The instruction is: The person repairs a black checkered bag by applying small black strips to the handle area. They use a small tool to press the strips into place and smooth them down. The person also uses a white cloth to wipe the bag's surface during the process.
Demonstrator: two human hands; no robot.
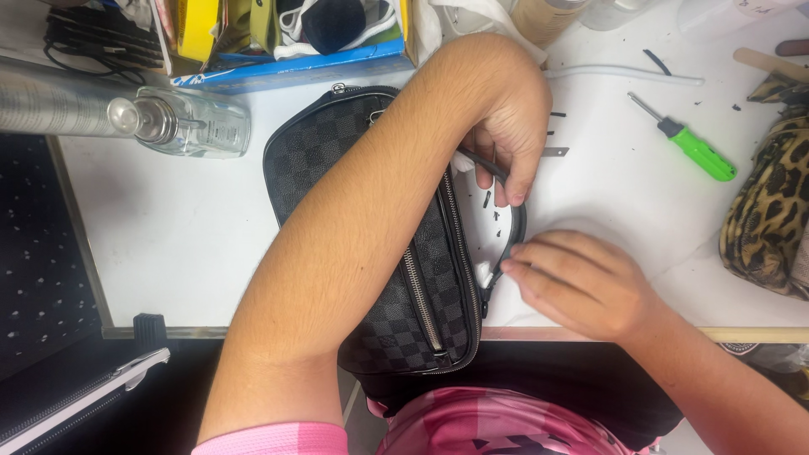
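A dark grey checkered bag (320, 143) with a zipper lies on the white table (168, 236), its lower end over the near edge. My left hand (510, 126) reaches across the bag and pinches its thin black strap (516, 227) near the top. Lower down, my right hand (581, 282) holds a small white wipe (485, 271) against the same strap. Small black bits lie on the table inside the strap's loop.
A clear glass bottle (190, 122) lies at the left. A green-handled screwdriver (691, 143) rests at the right, near a leopard-print bag (771, 211). A blue box (286, 67) of supplies stands at the back. A white rod (624, 76) lies beyond my left hand.
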